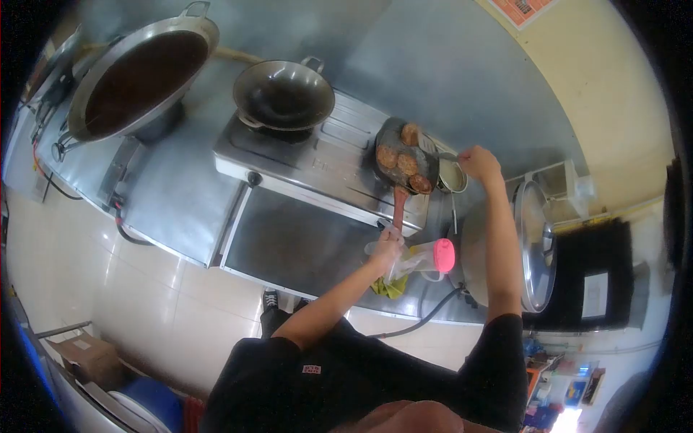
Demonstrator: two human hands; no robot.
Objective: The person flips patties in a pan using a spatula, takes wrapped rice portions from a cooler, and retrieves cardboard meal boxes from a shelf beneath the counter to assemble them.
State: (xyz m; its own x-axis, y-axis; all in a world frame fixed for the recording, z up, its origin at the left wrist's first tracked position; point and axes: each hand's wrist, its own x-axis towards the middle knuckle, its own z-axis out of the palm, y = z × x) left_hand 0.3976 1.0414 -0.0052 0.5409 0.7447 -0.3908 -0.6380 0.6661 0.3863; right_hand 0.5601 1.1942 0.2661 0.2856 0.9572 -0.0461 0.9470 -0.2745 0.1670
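Observation:
My left hand [390,247], with clear plastic about it, is closed around the brown handle [399,206] of a dark frying pan [393,132] on the right side of the stove. Several browned round patties [407,164] lie in the pan. My right hand [479,164] is closed on the handle of a slotted spatula [427,144]. The spatula's blade is over the pan's right side, close to the uppermost patty [411,134]. Just below my right hand, a small saucepan [452,177] with pale contents stands beside the pan.
A wok [283,94] sits on the stove's left burner. Farther left is a large wok [148,79] of dark liquid. A pink-lidded pitcher [442,255] and green cloth [390,286] lie near my left hand. A big lidded pot [480,252] stands by my right arm.

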